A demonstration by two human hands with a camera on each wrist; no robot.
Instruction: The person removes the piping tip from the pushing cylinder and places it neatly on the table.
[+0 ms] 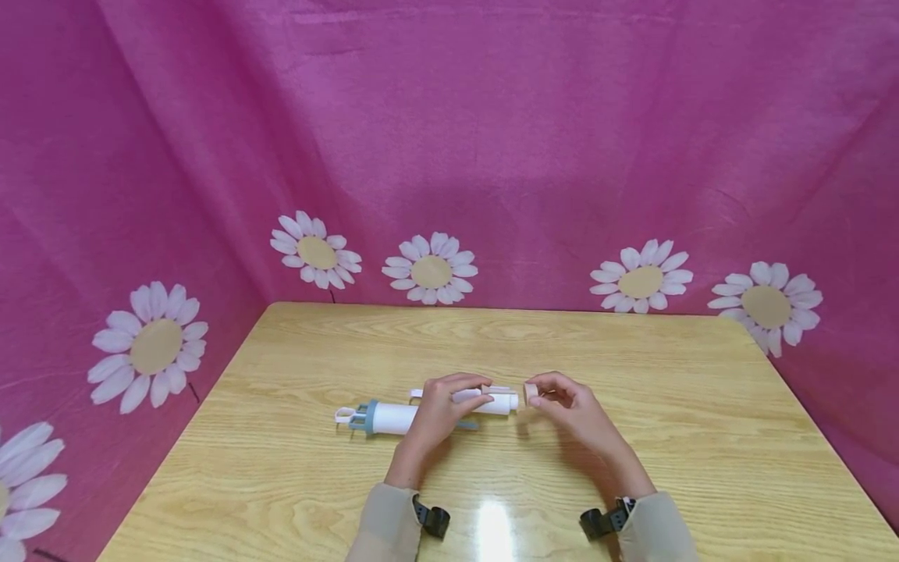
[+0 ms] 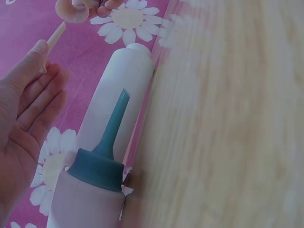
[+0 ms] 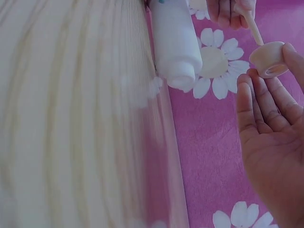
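Between left thumb and fingers my left hand pinches a thin cream nozzle. My right hand holds a small cream ring-shaped cap by thumb and fingertips. The nozzle's tip points toward the cap; I cannot tell if they touch. Beneath the left hand lies a white syringe-like tube with a teal collar and looped handle at its left end. Its teal cap with a slanted spout shows in the left wrist view. Just beyond lies a second white tube, its narrower right end uncapped.
Both tubes lie side by side on a wood-grain table. A magenta cloth with white daisies hangs behind the table and along its sides. Each wrist wears a black strapped camera.
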